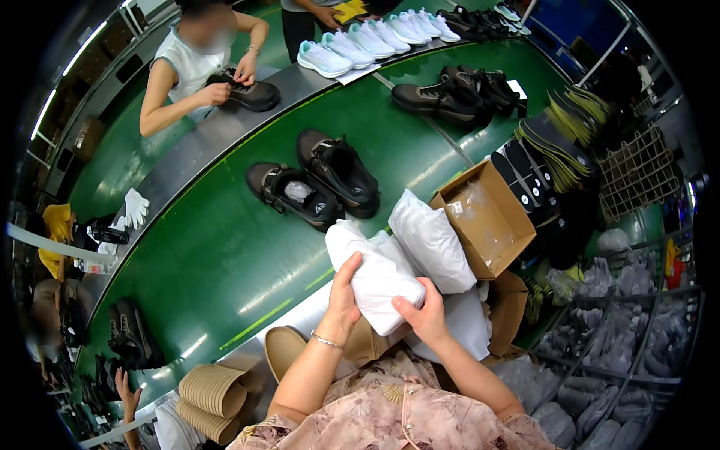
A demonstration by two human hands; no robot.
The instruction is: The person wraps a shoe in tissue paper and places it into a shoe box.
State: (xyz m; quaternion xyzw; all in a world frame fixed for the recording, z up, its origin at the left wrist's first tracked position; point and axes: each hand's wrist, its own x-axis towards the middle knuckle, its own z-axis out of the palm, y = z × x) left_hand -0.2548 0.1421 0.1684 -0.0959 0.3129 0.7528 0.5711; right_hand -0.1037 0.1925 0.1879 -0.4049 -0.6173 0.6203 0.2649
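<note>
Above the green belt's near edge: a white bundle, block-shaped, with soft, paper-like creases, held in front of the person's body.
Left hand: grasping the bundle's near left side, thumb laid along it; the other fingers are mostly hidden.
Right hand: gripping the lower right corner, thumb on top, fingertips partly out of sight.
White pouch: puffy, wrinkled, pillow-like, just beside the bundle.
Dark shoes: laced, rounded toes, on the smooth, glossy belt.
Cardboard box: open, square-edged, crinkled clear plastic inside.
Tan shells: curved, nested in ridged stacks.
Hard to make out: the bundle's contents, covered by its wrap; whatever fills the hazy plastic bags.
</note>
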